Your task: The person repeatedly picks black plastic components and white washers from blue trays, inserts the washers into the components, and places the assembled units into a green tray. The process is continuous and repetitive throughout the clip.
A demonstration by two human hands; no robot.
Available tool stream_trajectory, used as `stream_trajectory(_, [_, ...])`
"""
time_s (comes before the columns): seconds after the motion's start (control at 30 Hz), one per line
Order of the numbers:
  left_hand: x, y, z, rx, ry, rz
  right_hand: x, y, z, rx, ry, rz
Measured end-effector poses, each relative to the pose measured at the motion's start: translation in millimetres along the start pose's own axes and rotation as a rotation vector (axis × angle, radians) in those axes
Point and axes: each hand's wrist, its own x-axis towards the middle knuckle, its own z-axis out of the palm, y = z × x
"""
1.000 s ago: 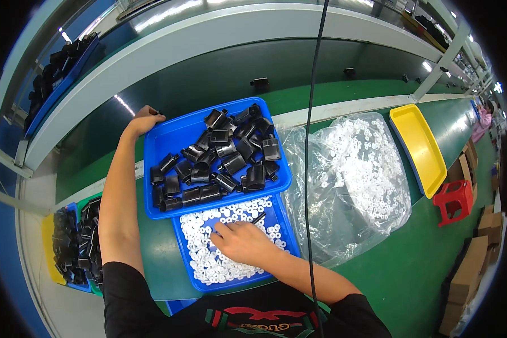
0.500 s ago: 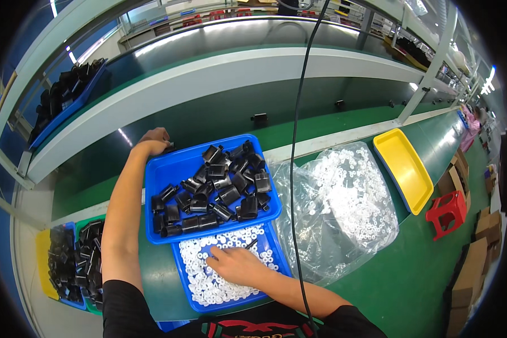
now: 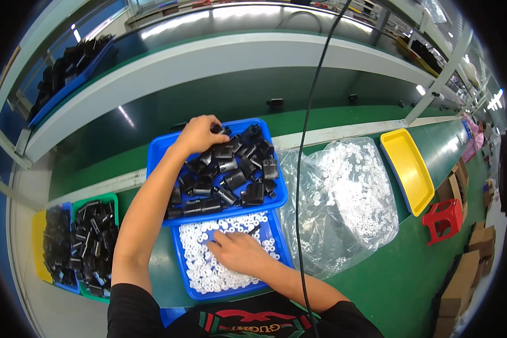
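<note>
My left hand (image 3: 201, 134) reaches over the far edge of the upper blue tray (image 3: 159, 147), its thumb and fingers closed round a black plastic part (image 3: 217, 129). Many similar hollow black parts (image 3: 234, 179) lie heaped in that tray. Overlapping its near side is a lower blue tray (image 3: 281, 248) full of small white plastic rings (image 3: 205, 276). Down among these rings is my right hand (image 3: 241, 253), fingers bent together; whatever they pinch is hidden. A thin dark stick (image 3: 254, 230) lies on the rings just beyond it.
A clear plastic bag (image 3: 304, 225) of white rings lies to the right, beside a yellow tray (image 3: 408, 172). Green (image 3: 116, 211) and blue bins of black parts stand at left. Spaced black parts (image 3: 275, 103) sit on the dark belt (image 3: 208, 98). A black cable (image 3: 304, 141) hangs across.
My left hand has come back from the belt beyond the tray's far left corner to the black parts. A black part now shows on the belt there. My right hand stays among the rings.
</note>
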Motion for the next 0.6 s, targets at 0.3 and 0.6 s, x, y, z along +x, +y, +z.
stream_trajectory(0.3, [-112.9,51.8,-4.5,-0.507,0.254,0.063,-0.8,6.6,-0.9,0.073,-0.018,0.05])
stream_trajectory(0.6, [-219.5,45.2,11.2,-0.961,0.208,-0.021,7.3,7.3,-11.7,0.268,0.251,0.052])
